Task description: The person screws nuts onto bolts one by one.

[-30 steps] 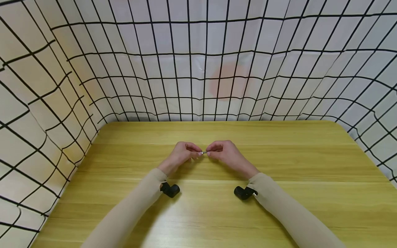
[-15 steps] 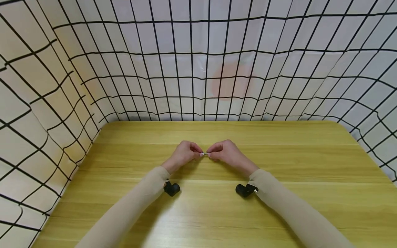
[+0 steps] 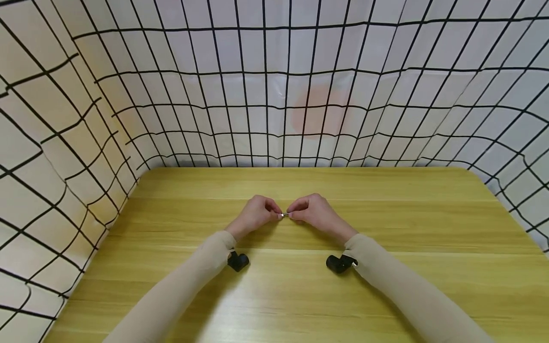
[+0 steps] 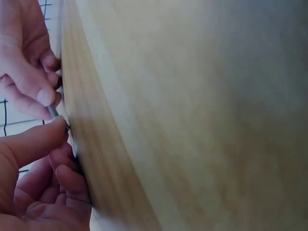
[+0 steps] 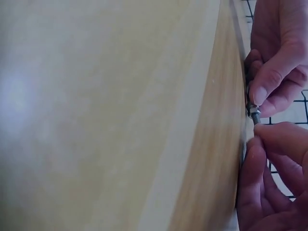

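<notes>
Both hands meet over the far middle of the table, joined by a small metal bolt (image 5: pixel 256 118). A shiny nut (image 5: pixel 254 110) sits round the threaded shank, right at the left thumb tip in the right wrist view. My left hand (image 3: pixel 255 213) pinches the nut's end between thumb and forefinger. From the other side, my right hand (image 3: pixel 315 213) pinches the shank, its other fingers loosely curled. Only a short piece of bolt shows between the fingertips (image 4: pixel 45 97); both ends are covered by fingers.
A wooden table (image 3: pixel 283 295) spreads beneath the forearms. White sheeting with a black grid (image 3: pixel 274 95) stands along its back and sides. Black wrist cameras (image 3: pixel 238 261) hang from both beige sleeves (image 3: pixel 394 281).
My left hand has shifted slightly right and nearer, and its fingertips have turned a little at the nut. The right hand has barely moved and keeps its pinch.
</notes>
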A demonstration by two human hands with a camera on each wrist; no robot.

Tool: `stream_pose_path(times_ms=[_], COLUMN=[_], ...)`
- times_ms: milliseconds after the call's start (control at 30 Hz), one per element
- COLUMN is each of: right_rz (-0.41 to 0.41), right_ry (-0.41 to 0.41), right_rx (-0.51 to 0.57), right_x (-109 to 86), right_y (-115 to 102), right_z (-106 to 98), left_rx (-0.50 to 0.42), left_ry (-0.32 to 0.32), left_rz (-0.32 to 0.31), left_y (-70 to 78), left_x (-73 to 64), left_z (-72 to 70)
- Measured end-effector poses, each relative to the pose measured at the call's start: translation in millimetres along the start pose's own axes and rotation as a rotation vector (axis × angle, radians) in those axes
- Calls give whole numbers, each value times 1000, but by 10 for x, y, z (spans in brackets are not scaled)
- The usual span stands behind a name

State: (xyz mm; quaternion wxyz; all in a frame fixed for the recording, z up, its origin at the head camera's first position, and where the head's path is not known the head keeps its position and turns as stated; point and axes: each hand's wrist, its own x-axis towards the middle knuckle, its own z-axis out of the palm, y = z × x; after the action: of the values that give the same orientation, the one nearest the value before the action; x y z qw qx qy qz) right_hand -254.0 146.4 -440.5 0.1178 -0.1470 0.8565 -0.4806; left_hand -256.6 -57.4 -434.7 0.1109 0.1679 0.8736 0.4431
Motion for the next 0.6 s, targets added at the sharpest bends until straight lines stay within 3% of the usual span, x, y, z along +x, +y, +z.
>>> stream_pose_path(times_ms=[200,600], right_rz=[-20,19], right_ry=[15,18], right_rx=[-114,-128], right_x=[-16,-34], right_y=[-48,-41], right_z=[0,10], left_rx=[-38,-22], left_ry=[15,4], left_rz=[-6,-21], left_y=[-14,12], left_x=[-32,-46], left_z=[-11,5])
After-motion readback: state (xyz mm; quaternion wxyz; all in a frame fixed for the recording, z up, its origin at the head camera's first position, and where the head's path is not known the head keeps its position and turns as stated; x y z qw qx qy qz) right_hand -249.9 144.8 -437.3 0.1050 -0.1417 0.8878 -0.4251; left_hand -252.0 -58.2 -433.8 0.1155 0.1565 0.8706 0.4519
